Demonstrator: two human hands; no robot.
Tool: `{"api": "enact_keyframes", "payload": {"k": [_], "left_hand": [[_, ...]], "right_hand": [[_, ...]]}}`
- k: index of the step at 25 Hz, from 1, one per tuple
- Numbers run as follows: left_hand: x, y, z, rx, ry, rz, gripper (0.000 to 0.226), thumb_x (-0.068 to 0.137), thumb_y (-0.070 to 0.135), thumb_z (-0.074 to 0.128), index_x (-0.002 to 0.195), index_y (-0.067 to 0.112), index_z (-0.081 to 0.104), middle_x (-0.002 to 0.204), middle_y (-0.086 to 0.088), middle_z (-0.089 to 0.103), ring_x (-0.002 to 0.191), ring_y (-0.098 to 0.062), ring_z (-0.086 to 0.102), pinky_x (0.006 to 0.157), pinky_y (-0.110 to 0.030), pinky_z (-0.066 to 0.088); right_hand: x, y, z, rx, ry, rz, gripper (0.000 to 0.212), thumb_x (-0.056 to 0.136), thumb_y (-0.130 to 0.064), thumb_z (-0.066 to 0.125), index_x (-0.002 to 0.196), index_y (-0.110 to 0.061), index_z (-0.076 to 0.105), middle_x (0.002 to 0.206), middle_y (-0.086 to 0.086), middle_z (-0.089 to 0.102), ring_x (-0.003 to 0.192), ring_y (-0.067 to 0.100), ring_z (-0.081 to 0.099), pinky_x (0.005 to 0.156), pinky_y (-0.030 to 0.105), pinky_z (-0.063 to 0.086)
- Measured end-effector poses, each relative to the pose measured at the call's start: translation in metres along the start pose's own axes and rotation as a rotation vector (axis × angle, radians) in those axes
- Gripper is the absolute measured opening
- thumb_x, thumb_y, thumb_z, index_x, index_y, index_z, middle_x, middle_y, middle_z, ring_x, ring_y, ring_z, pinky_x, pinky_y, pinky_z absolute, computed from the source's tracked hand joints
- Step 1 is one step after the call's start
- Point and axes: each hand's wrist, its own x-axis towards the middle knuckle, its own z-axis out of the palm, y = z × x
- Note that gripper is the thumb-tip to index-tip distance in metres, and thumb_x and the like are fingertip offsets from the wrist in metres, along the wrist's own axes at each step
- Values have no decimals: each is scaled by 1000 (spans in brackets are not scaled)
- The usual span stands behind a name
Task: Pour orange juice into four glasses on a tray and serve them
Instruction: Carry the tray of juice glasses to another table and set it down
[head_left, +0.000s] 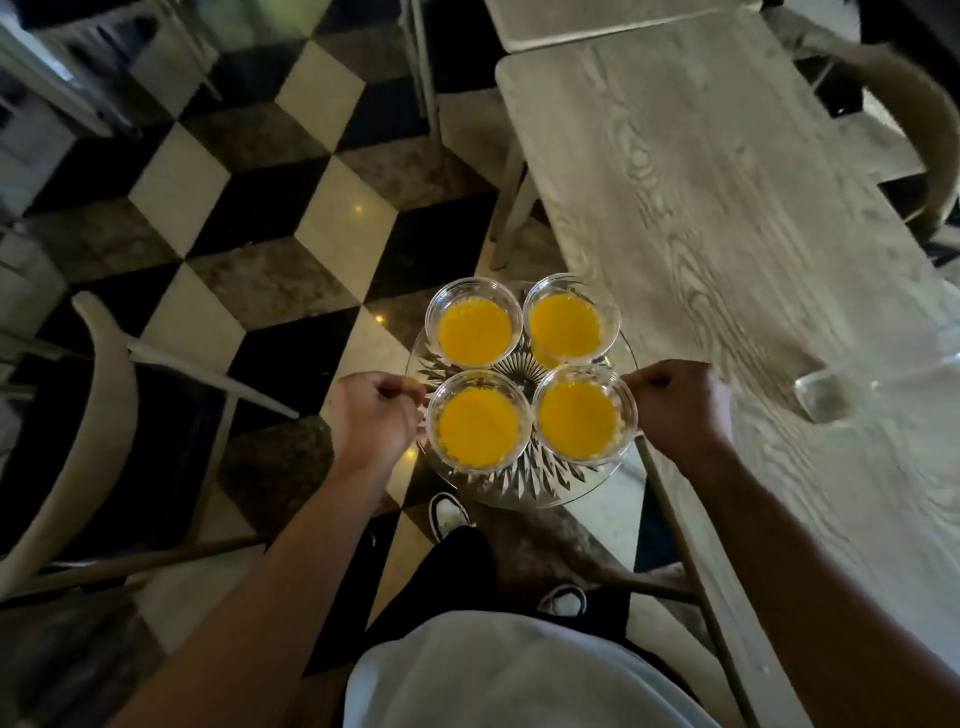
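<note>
Tray (519, 488) in both hands' curled grip

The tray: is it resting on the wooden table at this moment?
No, the tray is held in the air over the tiled floor by the left hand and right hand, beside the wooden table.

Four glasses (524, 374) on tray (519, 491), left of table (753, 218)

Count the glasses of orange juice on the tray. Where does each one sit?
4. Far left glass, far right glass, near left glass beside the left hand, near right glass beside the right hand. None seems hidden.
</note>
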Motion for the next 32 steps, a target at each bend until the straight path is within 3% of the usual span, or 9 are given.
{"api": "enact_keyframes", "payload": {"k": [4, 7, 9, 17, 22, 26, 28, 32], "left_hand": [[45, 15, -33, 21, 35, 8, 17, 96, -7, 70, 92, 3, 83, 84, -6, 78, 51, 3, 67, 41, -7, 45], [74, 26, -49, 104, 59, 44, 15, 95, -3, 73, 92, 7, 84, 86, -5, 79, 54, -5, 70, 42, -8, 47], [95, 33, -58, 156, 80, 63, 14, 94, -1, 76, 90, 9, 84, 84, -4, 79, 51, 1, 69, 43, -9, 49], [173, 66, -74, 237, 117, 72, 15, 90, 5, 80, 79, 14, 84, 67, -2, 77, 56, -10, 72, 55, -28, 60], [225, 107, -71, 190, 131, 39, 22, 87, 3, 80, 71, 18, 82, 51, 6, 70, 41, -1, 63, 40, -18, 47], [272, 150, -63, 150, 143, 10, 23, 85, -2, 81, 71, 16, 82, 62, -5, 77, 46, -5, 69, 47, -22, 57], [294, 175, -57, 127, 162, -12, 23, 84, -4, 83, 72, 15, 81, 66, -7, 78, 49, -7, 72, 53, -26, 63], [333, 220, -47, 91, 184, -20, 27, 85, -4, 83, 69, 18, 78, 51, 9, 70, 43, 4, 65, 41, -11, 47]], "right_hand": [[16, -50, 39, -39, -22, -32, 18, 87, -10, 70, 78, -21, 81, 49, -17, 62, 41, -16, 56, 38, 1, 35], [28, -77, 61, -27, -64, -32, 19, 88, -7, 67, 80, -18, 81, 37, -23, 56, 40, -17, 55, 35, 1, 33], [39, -94, 74, -28, -88, -42, 21, 89, -4, 64, 81, -15, 80, 38, -27, 56, 39, -14, 56, 34, 2, 32], [99, -154, 122, -40, -106, -70, 17, 89, -7, 67, 81, -13, 81, 45, -9, 65, 38, -7, 59, 34, 3, 34], [153, -207, 145, -67, -137, -96, 19, 89, -8, 65, 82, -14, 81, 63, 3, 74, 43, -3, 64, 36, 7, 40], [205, -249, 163, -35, -160, -90, 19, 88, -7, 64, 84, -14, 81, 65, 3, 75, 51, 14, 72, 52, 29, 63], [233, -273, 170, -45, -178, -89, 19, 88, -6, 64, 83, -16, 80, 66, 1, 76, 50, 12, 72, 51, 25, 61], [278, -319, 180, -58, -204, -113, 20, 89, -7, 63, 84, -18, 79, 68, -1, 76, 49, 7, 71, 45, 19, 57]]}}
